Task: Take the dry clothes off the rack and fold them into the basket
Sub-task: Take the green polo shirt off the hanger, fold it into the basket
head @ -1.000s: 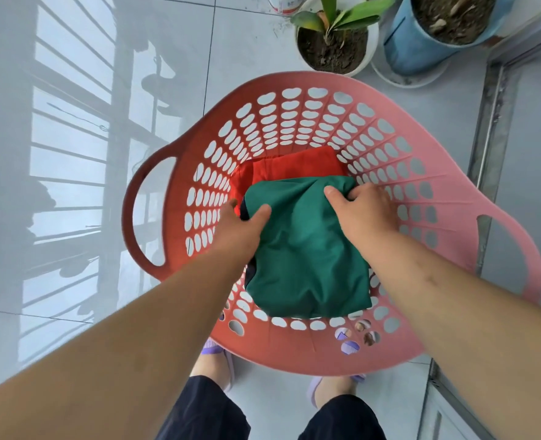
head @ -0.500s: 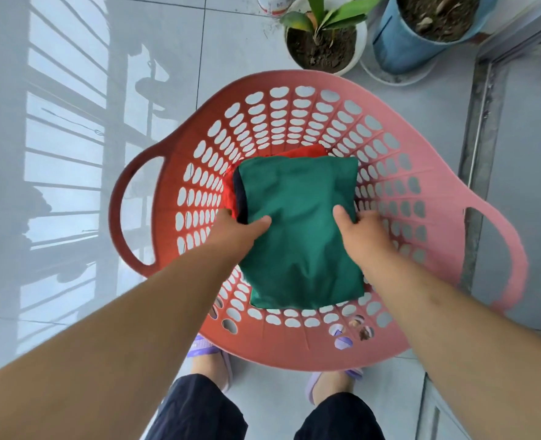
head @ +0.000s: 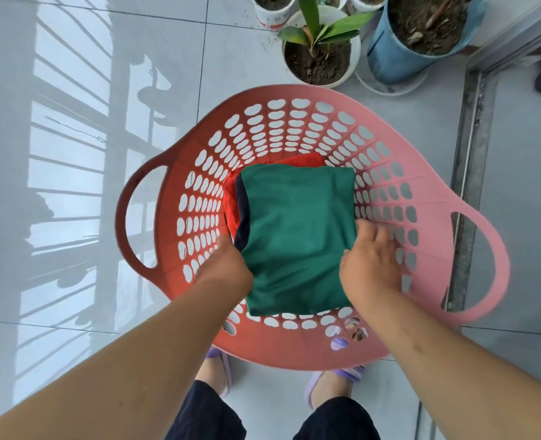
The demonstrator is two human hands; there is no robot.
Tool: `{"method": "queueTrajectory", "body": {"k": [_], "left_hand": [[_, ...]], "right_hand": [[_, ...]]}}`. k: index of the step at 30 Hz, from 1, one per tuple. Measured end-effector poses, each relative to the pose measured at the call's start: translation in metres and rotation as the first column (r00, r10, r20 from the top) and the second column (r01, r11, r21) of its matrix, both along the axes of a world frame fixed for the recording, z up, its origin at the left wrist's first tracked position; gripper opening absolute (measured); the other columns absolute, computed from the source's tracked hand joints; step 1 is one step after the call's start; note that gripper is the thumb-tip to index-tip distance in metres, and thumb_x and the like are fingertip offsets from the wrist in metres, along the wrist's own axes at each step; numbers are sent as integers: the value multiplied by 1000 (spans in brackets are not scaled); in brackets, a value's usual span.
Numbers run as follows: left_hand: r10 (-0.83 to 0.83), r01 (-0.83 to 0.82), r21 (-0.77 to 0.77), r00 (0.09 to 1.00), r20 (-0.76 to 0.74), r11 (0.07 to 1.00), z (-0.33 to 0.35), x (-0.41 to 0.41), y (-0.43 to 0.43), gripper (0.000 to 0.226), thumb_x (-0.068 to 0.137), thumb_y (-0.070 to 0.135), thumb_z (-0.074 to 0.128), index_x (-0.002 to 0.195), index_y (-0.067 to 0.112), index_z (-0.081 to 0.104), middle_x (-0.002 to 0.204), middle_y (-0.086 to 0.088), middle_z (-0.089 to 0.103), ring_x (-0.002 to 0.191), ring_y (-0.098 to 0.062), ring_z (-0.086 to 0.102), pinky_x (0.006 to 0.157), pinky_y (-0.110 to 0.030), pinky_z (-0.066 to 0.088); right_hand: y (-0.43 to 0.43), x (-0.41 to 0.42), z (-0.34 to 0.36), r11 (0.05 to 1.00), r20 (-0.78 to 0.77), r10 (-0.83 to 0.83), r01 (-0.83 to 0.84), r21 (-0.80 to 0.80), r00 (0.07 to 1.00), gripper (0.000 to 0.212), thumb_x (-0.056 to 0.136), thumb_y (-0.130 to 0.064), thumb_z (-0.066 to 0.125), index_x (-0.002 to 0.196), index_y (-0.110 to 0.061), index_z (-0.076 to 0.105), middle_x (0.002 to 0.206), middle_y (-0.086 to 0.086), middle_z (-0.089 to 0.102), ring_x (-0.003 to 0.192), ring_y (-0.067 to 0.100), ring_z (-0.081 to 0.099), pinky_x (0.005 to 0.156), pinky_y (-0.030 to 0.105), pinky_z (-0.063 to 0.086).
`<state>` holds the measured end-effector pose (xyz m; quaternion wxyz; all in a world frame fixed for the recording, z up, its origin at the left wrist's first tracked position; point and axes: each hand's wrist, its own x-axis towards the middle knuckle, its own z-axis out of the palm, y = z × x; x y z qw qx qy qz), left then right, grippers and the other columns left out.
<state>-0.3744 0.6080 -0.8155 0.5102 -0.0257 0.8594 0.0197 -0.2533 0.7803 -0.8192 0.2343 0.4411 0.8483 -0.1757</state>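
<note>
Stowing step: green garment (head: 297,236) laid in basket (head: 294,93) atop red one (head: 297,161). Unclear whether left hand (head: 228,265) grips; right hand (head: 371,258) slack, fingers straight. Next: withdraw hands, fetch more.

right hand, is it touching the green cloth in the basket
Cannot tell. In the head view the thumb of the right hand overlaps the right edge of the green cloth, but the hand is blurred, fingers spread, and may hover above it.
</note>
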Motion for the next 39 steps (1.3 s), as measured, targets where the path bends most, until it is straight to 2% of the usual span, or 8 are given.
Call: {"method": "queueTrajectory", "body": {"k": [4, 6, 8, 11, 13, 18, 24, 39], "left_hand": [[-448, 545, 231, 817, -365, 806, 6, 8, -2, 86, 88, 7, 57, 155, 30, 9, 156, -7, 18, 143, -31, 22, 117, -42, 25], [-712, 741, 177, 671, -207, 648, 1, 12, -7, 81, 92, 10, 53, 155, 31, 7, 163, -6, 1, 150, -33, 0, 122, -48, 8], [-731, 729, 58, 682, 17, 682, -1, 12, -14, 80, 92, 11, 49, 156, 25, 4, 163, -14, -7, 150, -36, -8, 122, -53, 5], [-632, 632, 21, 775, -16, 775, 9, 7, -14, 77, 87, 9, 48, 154, 17, 11, 160, -18, 8, 147, -37, 10, 119, -48, 19], [-629, 639, 80, 768, -122, 765, 17, 4, -10, 70, 87, 10, 47, 151, 17, 20, 154, -14, 22, 140, -33, 24, 115, -47, 28], [-676, 683, 76, 730, -101, 726, 41, 0, -2, 44, 91, 17, 47, 134, 14, 43, 137, -11, 44, 128, -32, 39, 107, -47, 36], [-625, 638, 90, 768, -138, 765, 98, -5, -2, 39, 94, 18, 45, 132, 16, 50, 127, -8, 55, 119, -28, 48, 101, -43, 43], [-459, 530, 165, 824, -333, 832, 325, -36, 5, 35, 97, 31, 49, 128, 18, 58, 126, -8, 63, 114, -27, 56, 96, -42, 51]], "right_hand": [[-1, -11, 2, 915, -64, 383, -388, -110, 922, 76, 90, -2, 51, 154, -29, 20, 160, 7, 13, 142, 31, 23, 112, 42, 30], [8, -16, -2, 909, 150, 369, -323, -265, 917, 79, 91, -2, 47, 155, -33, 11, 164, 5, 0, 148, 32, 12, 117, 46, 26], [15, -21, -2, 935, 320, 296, -205, -288, 900, 80, 90, -2, 46, 155, -30, 9, 163, 10, 3, 147, 36, 12, 117, 48, 24], [11, -23, 7, 962, 248, 263, -234, -139, 933, 58, 90, -7, 50, 145, -17, 35, 144, 15, 35, 129, 35, 37, 104, 43, 37], [3, -17, 12, 938, 177, 304, -261, -229, 936, 38, 94, -13, 49, 133, -15, 50, 131, 11, 49, 118, 32, 50, 94, 39, 44], [-11, 4, 29, 782, 570, 615, -328, -530, 545, 34, 92, -20, 58, 124, -11, 60, 126, 11, 60, 112, 31, 57, 96, 38, 49], [-2, 4, 95, 881, 255, 399, -291, -373, 880, 22, 99, -21, 43, 110, -11, 59, 111, 12, 64, 104, 32, 56, 78, 32, 46], [4, -20, 311, 905, 48, 290, -258, -337, 956, 24, 99, -27, 43, 111, -21, 63, 116, 4, 68, 106, 28, 61, 87, 34, 50]]}}
